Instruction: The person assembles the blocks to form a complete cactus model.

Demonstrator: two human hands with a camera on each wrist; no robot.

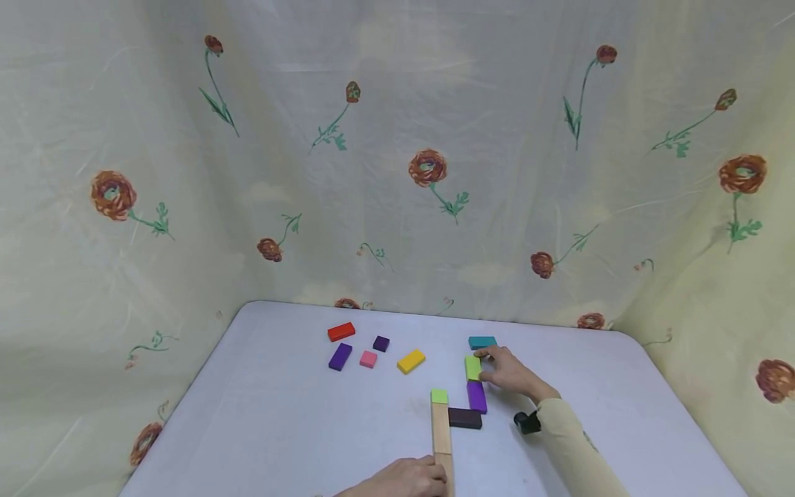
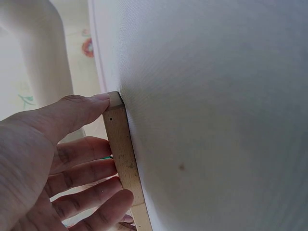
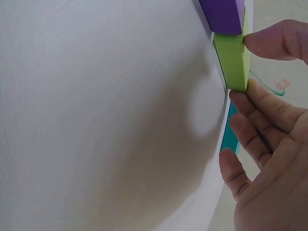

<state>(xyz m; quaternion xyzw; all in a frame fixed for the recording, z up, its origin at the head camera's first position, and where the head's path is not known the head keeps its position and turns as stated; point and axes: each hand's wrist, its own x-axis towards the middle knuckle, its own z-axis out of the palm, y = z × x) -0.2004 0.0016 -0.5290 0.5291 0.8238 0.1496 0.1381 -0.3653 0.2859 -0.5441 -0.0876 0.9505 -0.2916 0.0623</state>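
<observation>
My left hand (image 1: 406, 478) is at the near end of a row of plain wooden blocks (image 1: 442, 428). Its thumb presses the end of the nearest wooden block (image 2: 122, 149), and the other fingers lie along that block. Farther off, my right hand (image 1: 512, 373) pinches a lime green block (image 1: 473, 368) between thumb and fingertips. This block lies end to end with a purple block (image 3: 224, 17), which meets a dark brown block (image 1: 464, 418). The brown block extends sideways from the wooden row. A small light green block (image 1: 439, 396) caps the row's far end.
A teal block (image 1: 482, 342) lies just beyond my right hand. To the left are a yellow block (image 1: 411, 361), a pink block (image 1: 368, 359), a small dark purple block (image 1: 381, 343), a long purple block (image 1: 340, 357) and a red block (image 1: 341, 332). A flowered curtain (image 1: 373, 207) surrounds the white table (image 1: 279, 414).
</observation>
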